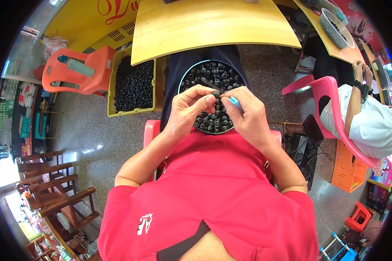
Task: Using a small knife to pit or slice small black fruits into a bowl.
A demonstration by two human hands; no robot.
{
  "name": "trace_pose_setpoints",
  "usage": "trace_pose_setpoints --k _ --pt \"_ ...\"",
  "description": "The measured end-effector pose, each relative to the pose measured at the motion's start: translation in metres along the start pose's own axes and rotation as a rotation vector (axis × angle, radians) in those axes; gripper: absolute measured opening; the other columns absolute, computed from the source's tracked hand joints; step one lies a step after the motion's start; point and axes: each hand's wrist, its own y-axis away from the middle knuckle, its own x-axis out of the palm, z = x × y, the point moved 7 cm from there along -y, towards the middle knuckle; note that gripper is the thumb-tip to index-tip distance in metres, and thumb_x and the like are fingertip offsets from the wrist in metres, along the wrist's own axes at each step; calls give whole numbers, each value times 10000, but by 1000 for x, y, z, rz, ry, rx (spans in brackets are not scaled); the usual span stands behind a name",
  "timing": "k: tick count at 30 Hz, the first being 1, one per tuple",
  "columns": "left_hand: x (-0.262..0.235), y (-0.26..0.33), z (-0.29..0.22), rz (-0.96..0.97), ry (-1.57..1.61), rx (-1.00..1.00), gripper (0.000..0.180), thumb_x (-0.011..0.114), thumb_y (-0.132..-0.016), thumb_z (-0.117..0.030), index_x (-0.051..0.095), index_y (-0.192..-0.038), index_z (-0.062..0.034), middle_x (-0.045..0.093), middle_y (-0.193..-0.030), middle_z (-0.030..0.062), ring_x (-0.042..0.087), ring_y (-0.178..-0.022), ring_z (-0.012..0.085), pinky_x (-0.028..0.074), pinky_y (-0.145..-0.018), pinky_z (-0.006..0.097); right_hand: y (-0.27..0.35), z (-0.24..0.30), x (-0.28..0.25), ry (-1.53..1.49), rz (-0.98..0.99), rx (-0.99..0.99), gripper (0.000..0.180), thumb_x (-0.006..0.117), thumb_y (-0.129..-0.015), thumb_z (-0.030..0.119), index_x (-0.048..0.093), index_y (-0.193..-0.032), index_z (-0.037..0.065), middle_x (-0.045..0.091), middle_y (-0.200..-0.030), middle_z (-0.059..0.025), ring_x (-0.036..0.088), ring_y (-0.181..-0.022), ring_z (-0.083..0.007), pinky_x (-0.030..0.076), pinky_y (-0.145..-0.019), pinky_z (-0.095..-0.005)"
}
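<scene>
On the speckled floor at the left, just beside an orange chair, having a yellow crate loaded with small dark pieces. At the middle, closing the left hand's thumb and forefinger on one dark round piece, holding it above a round bowl crowded with similar pieces. Just rightward, gripping a light-blue tool in the closed right hand, holding it near the piece, possibly touching. Apparently being partway through this piece and facing many more; not managing to tell finished from untouched ones in bowl or crate.
</scene>
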Motion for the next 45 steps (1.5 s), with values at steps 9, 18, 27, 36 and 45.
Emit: trace_pose_setpoints --k 9,18,27,36,45 --pt "7 0 -4 5 34 54 154 622 -919 -91 624 -1045 -2 622 -931 41 580 -763 94 484 -707 233 1 9 3 240 17 -67 127 634 -802 -1 605 -924 20 600 -838 -123 626 -691 -317 496 -569 -378" --pt "25 14 -33 191 -169 258 122 613 -904 -23 603 -1010 38 563 -955 91 585 -786 126 504 -715 240 10 -21 14 305 87 49 63 603 -865 51 597 -918 17 590 -822 -130 613 -685 -316 488 -590 -384" --pt "7 12 -24 28 -321 254 124 633 -869 41 646 -991 24 583 -950 75 589 -806 120 494 -696 227 6 -26 22 -370 216 435 274 567 -975 264 620 -885 10 547 -716 38 450 -654 -35 369 -557 -213" --pt "4 18 -38 115 -554 410 199 701 -802 41 652 -991 4 620 -919 95 608 -832 172 489 -714 272 24 -29 45 -949 266 787 240 567 -970 284 610 -896 60 578 -707 14 405 -511 -15 310 -455 -178" --pt "-165 35 -38 -534 -425 142 164 626 -897 -49 568 -1042 1 643 -926 84 622 -753 118 517 -745 253 21 -44 32 -894 201 760 229 570 -969 230 620 -940 8 582 -760 -17 395 -497 -14 316 -452 -179"
